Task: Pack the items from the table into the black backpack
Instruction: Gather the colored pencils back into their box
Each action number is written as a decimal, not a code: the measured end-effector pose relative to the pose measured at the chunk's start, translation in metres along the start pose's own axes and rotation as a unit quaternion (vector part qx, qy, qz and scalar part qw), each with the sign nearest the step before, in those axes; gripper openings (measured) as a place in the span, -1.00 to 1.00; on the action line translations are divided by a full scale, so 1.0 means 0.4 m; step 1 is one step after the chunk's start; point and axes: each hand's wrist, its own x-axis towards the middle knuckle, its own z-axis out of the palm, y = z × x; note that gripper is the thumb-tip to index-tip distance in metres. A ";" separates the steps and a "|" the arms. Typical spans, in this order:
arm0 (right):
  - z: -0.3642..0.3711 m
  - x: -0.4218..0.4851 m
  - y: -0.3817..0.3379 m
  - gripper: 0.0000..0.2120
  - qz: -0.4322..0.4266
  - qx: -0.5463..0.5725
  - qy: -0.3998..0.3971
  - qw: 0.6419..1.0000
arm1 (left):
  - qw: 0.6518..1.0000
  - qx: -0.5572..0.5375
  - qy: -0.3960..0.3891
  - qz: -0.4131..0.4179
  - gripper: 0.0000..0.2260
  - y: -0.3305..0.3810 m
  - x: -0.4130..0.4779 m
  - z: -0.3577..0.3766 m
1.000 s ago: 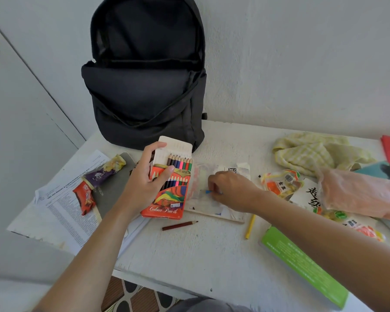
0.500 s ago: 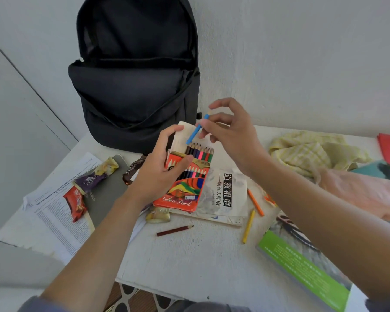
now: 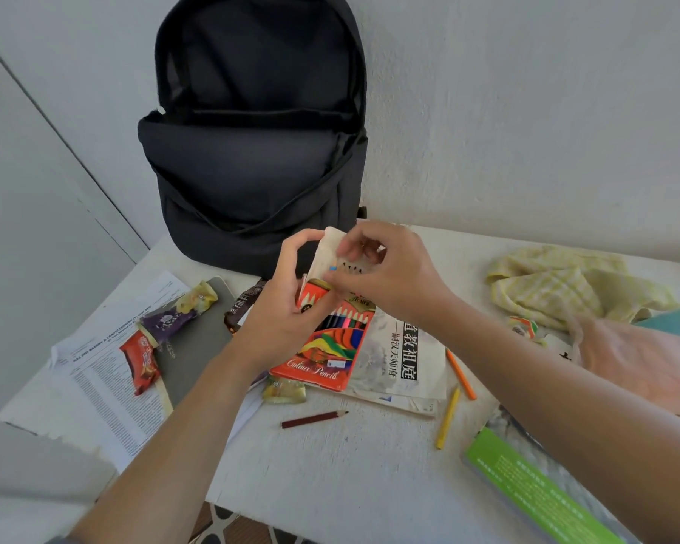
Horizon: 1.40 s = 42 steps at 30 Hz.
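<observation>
The black backpack (image 3: 252, 162) stands open against the wall at the back of the white table (image 3: 350, 465). My left hand (image 3: 287, 308) grips the red colour pencil box (image 3: 322, 347) by its left side, with the flap up. My right hand (image 3: 385, 276) pinches a blue pencil (image 3: 333, 268), whose end shows at the box's open top among the other pencils. Loose on the table lie a dark red pencil (image 3: 315, 419), a yellow pencil (image 3: 447, 418) and an orange pencil (image 3: 461, 374).
Under the box lies a booklet with black characters (image 3: 405, 359). At left are printed papers (image 3: 107, 390), a grey notebook (image 3: 197, 347) and snack packets (image 3: 140, 365). A yellow cloth (image 3: 558, 284), a pink plastic bag (image 3: 636, 363) and a green book (image 3: 534, 496) lie at right.
My right hand picked the blue pencil up from the booklet, raised it, and brought it down to the box's open top. My left hand tilted the box up.
</observation>
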 end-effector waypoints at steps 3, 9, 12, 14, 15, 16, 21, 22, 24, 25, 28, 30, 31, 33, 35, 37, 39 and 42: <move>0.005 -0.013 -0.008 -0.91 -0.033 -0.040 0.007 0.999 | 1.000 0.018 0.009 -0.013 -0.48 -0.009 -0.016 -0.015; -0.005 -0.084 -0.010 -0.89 -0.028 0.050 -0.005 0.998 | 0.996 0.039 0.071 -0.042 -0.49 -0.045 -0.072 -0.082; 0.017 -0.123 0.025 -0.88 -0.042 -0.036 -0.129 0.990 | 0.990 0.044 0.124 -0.058 -0.52 -0.059 -0.104 -0.121; 0.045 -0.144 0.055 -0.95 -0.065 -0.118 -0.223 0.966 | 0.985 0.049 0.150 -0.064 -0.53 -0.071 -0.122 -0.140; 0.059 -0.155 0.069 -0.93 -0.073 -0.152 -0.258 0.951 | 0.984 0.048 0.159 -0.069 -0.53 -0.077 -0.129 -0.145; 0.076 -0.165 0.082 -0.84 -0.076 -0.178 -0.286 0.938 | 0.983 0.046 0.164 -0.076 -0.53 -0.083 -0.133 -0.148; 0.117 -0.187 0.119 -0.80 -0.076 -0.196 -0.338 0.917 | 0.982 0.038 0.167 -0.081 -0.53 -0.102 -0.134 -0.134; 0.116 -0.186 0.121 -0.85 -0.083 -0.195 -0.338 0.917 | 0.982 0.039 0.166 -0.080 -0.52 -0.103 -0.134 -0.131; 0.109 -0.178 0.123 -0.88 -0.076 -0.190 -0.326 0.923 | 0.983 0.032 0.163 -0.078 -0.52 -0.101 -0.129 -0.123; 0.101 -0.171 0.121 -0.88 -0.063 -0.174 -0.311 0.932 | 0.984 0.024 0.161 -0.076 -0.52 -0.097 -0.127 -0.119; 0.065 -0.133 0.099 -0.94 -0.009 -0.091 -0.230 0.969 | 0.985 0.017 0.157 -0.072 -0.52 -0.088 -0.119 -0.107; 0.034 -0.110 0.078 -0.92 0.036 -0.013 -0.185 0.982 | 0.985 0.024 0.155 -0.071 -0.51 -0.084 -0.112 -0.104; 0.021 -0.104 0.069 -0.89 0.048 0.021 -0.163 0.985 | 0.985 0.026 0.153 -0.073 -0.51 -0.082 -0.110 -0.103; 0.000 -0.094 0.047 -0.90 0.058 0.084 -0.115 0.988 | 0.987 0.024 0.141 -0.077 -0.51 -0.077 -0.104 -0.101; -0.009 -0.085 0.024 -0.92 0.060 0.130 -0.072 0.987 | 0.989 0.032 0.121 -0.078 -0.51 -0.069 -0.101 -0.097; -0.009 -0.072 0.007 -0.87 0.056 0.163 -0.054 0.984 | 0.992 0.047 0.094 -0.072 -0.50 -0.062 -0.093 -0.090; -0.004 -0.057 -0.005 -0.87 0.057 0.187 -0.045 0.980 | 0.994 0.057 0.056 -0.070 -0.50 -0.054 -0.085 -0.078; 0.007 -0.028 -0.006 -0.94 0.060 0.160 -0.018 0.985 | 0.994 0.089 0.001 -0.060 -0.46 -0.036 -0.072 -0.055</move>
